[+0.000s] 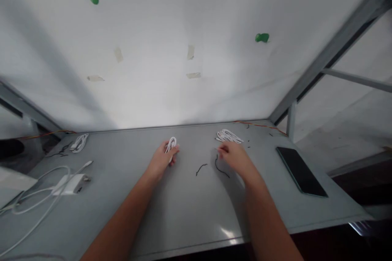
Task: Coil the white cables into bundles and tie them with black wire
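Observation:
My left hand rests on the grey table and is closed around a small coiled white cable. My right hand hovers low over the table with its fingers curled, close to a long black twist tie; whether the fingertips pinch its end I cannot tell. A shorter black twist tie lies between the two hands. Just beyond the right hand lies another bundle of white cable.
A black phone lies face up at the right. At the left are a white charger with loose white cable and a small cable coil. A white wall stands behind. Metal frame bars rise at the right.

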Motion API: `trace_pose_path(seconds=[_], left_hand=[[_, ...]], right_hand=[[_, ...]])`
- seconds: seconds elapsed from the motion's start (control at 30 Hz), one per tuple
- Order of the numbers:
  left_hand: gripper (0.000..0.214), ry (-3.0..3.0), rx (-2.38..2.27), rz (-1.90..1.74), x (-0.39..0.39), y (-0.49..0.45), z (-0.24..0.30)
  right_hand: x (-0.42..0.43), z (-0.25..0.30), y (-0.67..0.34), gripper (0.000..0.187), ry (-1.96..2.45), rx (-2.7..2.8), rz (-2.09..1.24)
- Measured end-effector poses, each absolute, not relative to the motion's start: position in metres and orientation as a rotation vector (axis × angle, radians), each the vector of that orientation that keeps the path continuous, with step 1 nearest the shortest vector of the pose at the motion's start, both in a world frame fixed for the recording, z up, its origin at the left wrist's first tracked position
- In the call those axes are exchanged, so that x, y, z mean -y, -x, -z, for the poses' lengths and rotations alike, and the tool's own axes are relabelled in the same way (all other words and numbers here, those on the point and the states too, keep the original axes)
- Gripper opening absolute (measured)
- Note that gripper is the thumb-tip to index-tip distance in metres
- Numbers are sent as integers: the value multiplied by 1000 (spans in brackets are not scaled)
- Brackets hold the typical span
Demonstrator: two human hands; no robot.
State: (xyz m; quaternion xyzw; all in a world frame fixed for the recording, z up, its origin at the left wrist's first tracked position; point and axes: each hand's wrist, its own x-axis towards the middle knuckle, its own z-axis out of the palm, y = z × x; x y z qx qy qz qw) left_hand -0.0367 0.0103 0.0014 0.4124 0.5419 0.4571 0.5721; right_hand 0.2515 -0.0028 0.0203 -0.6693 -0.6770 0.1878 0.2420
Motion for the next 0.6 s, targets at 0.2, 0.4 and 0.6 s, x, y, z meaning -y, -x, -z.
trace_pose_path(seconds=[0.2,0.4,0.6], left_hand=[[24,-642,-991,-1119,-11,37,-5],[26,-624,-888,-1174,-13,36,-1],[41,-695,-861,-1268,-13,28,13]], right_hand=[[2,-15,-299,14,1979,1754,-266],[-29,-32,-184,14,1387,1785,-855],[-18,-4,-115,8,1296,1494,-942]])
